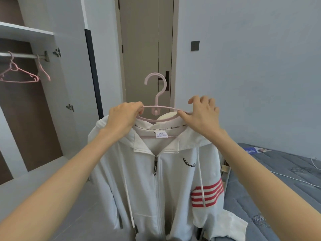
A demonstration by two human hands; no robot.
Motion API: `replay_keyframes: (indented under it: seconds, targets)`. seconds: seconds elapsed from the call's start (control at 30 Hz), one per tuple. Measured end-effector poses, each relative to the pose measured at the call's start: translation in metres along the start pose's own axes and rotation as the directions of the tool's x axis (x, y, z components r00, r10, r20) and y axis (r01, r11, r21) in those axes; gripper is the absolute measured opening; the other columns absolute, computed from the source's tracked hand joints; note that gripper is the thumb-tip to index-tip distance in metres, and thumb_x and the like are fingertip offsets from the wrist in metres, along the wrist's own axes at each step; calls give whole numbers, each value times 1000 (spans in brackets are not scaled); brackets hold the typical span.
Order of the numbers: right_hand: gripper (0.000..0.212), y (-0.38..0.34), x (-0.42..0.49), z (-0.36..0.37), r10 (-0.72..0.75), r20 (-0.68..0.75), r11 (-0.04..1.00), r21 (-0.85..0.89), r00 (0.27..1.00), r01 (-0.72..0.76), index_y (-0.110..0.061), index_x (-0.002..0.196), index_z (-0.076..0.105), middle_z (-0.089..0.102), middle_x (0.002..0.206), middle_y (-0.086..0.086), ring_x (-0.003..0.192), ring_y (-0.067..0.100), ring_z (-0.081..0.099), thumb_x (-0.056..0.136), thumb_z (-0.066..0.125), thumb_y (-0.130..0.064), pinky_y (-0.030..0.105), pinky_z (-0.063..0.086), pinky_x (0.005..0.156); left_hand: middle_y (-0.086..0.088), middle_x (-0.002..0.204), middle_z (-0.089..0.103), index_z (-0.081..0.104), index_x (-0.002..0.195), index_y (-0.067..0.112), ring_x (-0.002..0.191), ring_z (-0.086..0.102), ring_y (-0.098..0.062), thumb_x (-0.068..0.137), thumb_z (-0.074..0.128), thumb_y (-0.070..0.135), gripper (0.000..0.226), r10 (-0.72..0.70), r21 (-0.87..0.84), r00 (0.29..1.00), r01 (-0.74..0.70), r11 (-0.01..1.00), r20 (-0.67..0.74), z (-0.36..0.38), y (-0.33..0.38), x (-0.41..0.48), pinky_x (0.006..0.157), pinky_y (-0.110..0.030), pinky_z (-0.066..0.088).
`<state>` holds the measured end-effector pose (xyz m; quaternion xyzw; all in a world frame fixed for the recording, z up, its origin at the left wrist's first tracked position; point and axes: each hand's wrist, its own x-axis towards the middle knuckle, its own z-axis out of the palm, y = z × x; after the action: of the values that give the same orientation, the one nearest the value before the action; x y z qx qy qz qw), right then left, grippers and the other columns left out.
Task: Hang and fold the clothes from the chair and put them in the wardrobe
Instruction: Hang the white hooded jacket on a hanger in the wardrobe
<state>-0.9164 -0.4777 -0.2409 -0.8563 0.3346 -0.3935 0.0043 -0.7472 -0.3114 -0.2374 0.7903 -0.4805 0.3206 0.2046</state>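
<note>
Hoodie, white, sits on pink hanger, held up right of the wardrobe. Left hand grips the hanger's left arm; right hand pinches its right arm.

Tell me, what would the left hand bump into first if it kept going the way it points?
Likely the pink hanger itself: the left hand grips its arm and points up and rightward toward its neck. Beyond stands the grey door, though depth is unclear.
</note>
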Motion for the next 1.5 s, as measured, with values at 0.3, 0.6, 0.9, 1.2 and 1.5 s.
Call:
replay_keyframes:
  seconds: [0.3,0.6,0.9,1.2,1.5]
  targets:
    - [19,3,-14,24,24,-4,998,-55,1000,-24,-3,108,41,42,97,13,67,32,42,91,43,-12,34,23,48,0,93,65,58,94,18,82,54,-29,101,40,25,21,-58,-15,998,57,998,-40,-9,-12,-13,63,-33,31]
    - [15,-31,28,30,-4,213,976,213,977,-43,0,102,50,55,101,15,88,34,52,88,48,-6,36,38,69,-1,91,72,70,108,31,88,63,-30,99,46,35,26,-145,-139,988,152,979,60,-19,-60,-30,67,-38,48]
    - [23,-112,41,10,-213,-12,957,201,977,211,-1,102,49,49,109,16,88,40,52,84,38,7,49,44,81,1,97,72,68,113,34,89,63,-30,100,46,28,27,-180,-97,984,181,979,12,-24,-70,-41,63,-32,40]
    - [17,-75,35,18,-98,-40,959,263,994,105,-3,102,53,50,109,15,89,36,51,88,44,-4,45,42,81,-2,97,72,71,104,33,95,61,-37,99,46,28,26,-289,-107,956,282,953,-53,-30,-74,-28,69,-36,39]
    - [12,-50,-11,48,-346,-2,842,440,938,312,-16,100,62,59,100,-2,85,15,56,90,57,-15,31,45,75,4,86,70,70,98,27,81,63,-28,100,46,30,25,-193,-185,969,164,969,-153,-25,-57,-30,63,-38,48]
